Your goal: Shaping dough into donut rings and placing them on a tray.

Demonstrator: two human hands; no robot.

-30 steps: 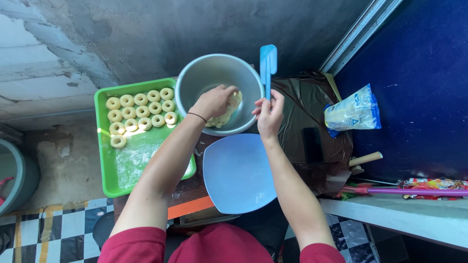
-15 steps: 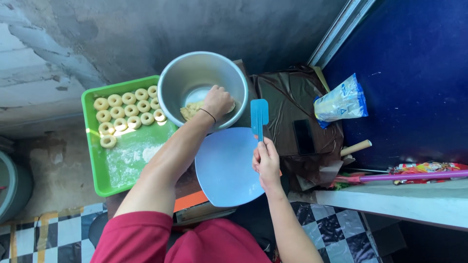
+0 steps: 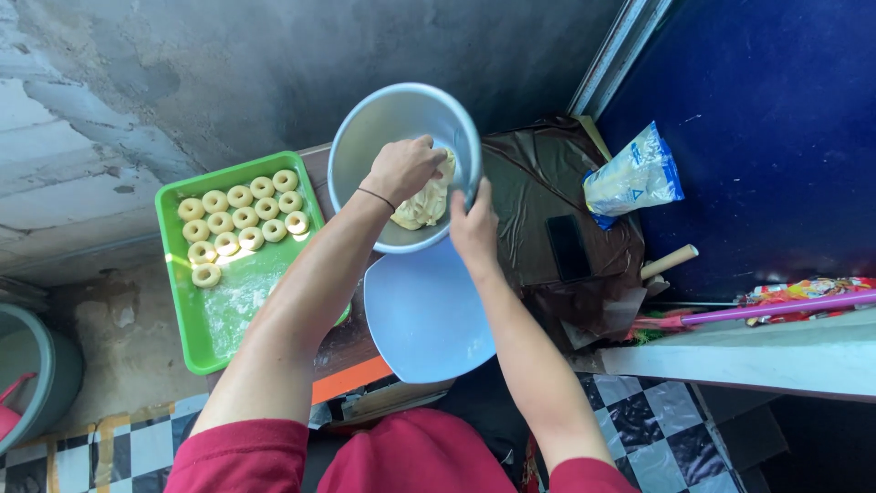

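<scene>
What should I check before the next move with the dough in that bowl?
1. Left hand on the dough inside the metal bowl: ok.
2. Right hand steadying the bowl rim: ok.
3. Blue plate bare and right below the bowl: ok.
4. Green tray has free floured space beside the dough rings: ok.
5. Left grip closed on dough: cannot tell.

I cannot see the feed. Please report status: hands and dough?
Left hand in metal bowl, on dough. Right hand holds bowl rim. Nothing in the way.
</scene>
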